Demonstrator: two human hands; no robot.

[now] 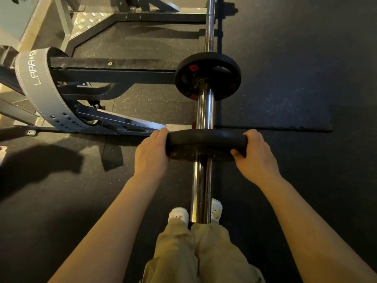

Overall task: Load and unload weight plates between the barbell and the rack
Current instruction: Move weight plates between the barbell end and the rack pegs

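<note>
Both hands, left hand (151,154) at nine o'clock and right hand (256,155) at three, curl fingers round the near plate (206,142), balancing it mid-sleeve on the barbell (202,188).

A grey lifting belt (43,90) hangs looped over a black steel frame arm at left — white lettering runs along its side. Dark speckled rubber flooring (285,68) spreads below, beside a diamond-plate metal panel (89,19).
</note>
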